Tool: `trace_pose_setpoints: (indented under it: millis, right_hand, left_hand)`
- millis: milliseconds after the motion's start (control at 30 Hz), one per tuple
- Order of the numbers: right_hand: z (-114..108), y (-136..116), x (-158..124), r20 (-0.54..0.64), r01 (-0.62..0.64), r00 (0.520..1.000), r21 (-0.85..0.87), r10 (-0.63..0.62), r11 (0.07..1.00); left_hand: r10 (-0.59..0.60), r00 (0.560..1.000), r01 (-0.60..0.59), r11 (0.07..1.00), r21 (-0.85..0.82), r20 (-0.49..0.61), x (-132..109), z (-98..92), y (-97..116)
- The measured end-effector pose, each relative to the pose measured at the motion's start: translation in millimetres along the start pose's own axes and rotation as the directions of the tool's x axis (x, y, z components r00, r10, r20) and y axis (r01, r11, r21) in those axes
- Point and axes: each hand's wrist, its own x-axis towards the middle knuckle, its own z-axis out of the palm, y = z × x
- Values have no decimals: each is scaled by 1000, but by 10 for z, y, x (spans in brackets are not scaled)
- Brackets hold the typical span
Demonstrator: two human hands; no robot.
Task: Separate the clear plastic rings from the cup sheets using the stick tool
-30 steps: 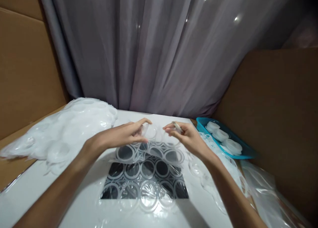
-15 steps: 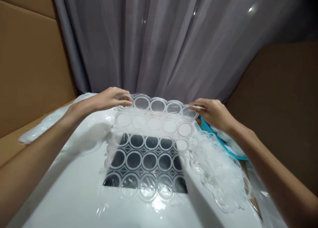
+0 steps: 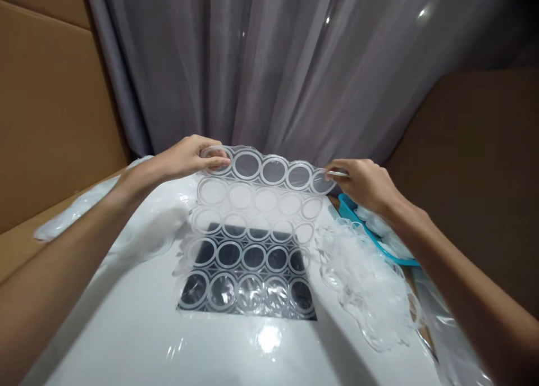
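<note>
A clear plastic sheet (image 3: pixel 266 200) patterned with rows of white rings hangs between my hands, its far edge raised and its near rows lying over a black rectangle (image 3: pixel 252 314) on the white table. My left hand (image 3: pixel 206 155) pinches the sheet's far left corner. At the far right corner, my right hand (image 3: pixel 351 178) has its fingers closed on the sheet, with a thin whitish strip showing between them. The black rectangle shows through the rings.
Right of the sheet lies a heap of clear, ring-edged plastic scraps (image 3: pixel 370 290). Behind it is a blue tray (image 3: pixel 347 207) holding clear plastic. More clear plastic (image 3: pixel 158 223) lies at the left. Cardboard panels (image 3: pixel 54 105) flank the white table (image 3: pixel 138 324), with a grey curtain (image 3: pixel 261 66) behind.
Both hands have risen slightly, lifting the far edge of the sheet. Its near edge has slid away from me and now lies near the front edge of the black rectangle.
</note>
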Motion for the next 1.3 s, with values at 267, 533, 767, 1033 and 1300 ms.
trace_pose_setpoints:
  millis: [267,533,767,1033,1300]
  right_hand:
    - [193,-48,33,-42,-60,997,3,60,998]
    - [505,19,128,11,-84,996,35,84,996]
    - [714,11,307,76,-90,993,-5,90,996]
    - [1041,76,459,205,-94,974,-8,93,996]
    - [1297,240,576,339,-60,940,40,43,997]
  left_hand:
    - [-5,1000,5,1000,-5,-10,94,90,-294]
    - [-3,1000,3,1000,11,28,284,244,-632]
    - [-18,1000,18,998,53,0,355,348,-892]
    - [-24,1000,21,992,126,17,483,499,-1199]
    - [-115,989,104,988,112,96,622,827,-1516]
